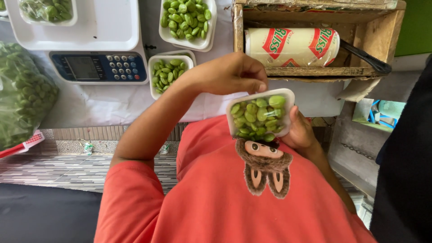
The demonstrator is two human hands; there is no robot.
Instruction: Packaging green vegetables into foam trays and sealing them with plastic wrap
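Head camera, operator A: Report hand states.
B: Left hand (234, 74) curled, fingertips pinching the rim of the white foam tray (260, 116). Right hand (300, 130) cupped under that tray's side, thumb on its edge.
A: Tray position?
B: Held at chest, filled with green beans (258, 114). Beyond: two filled trays (168, 72), a digital scale (99, 66), a wooden crate (315, 72)

Red short-sleeved T-shirt (216, 198), brown cartoon monkey print (264, 164) on chest, bare forearms
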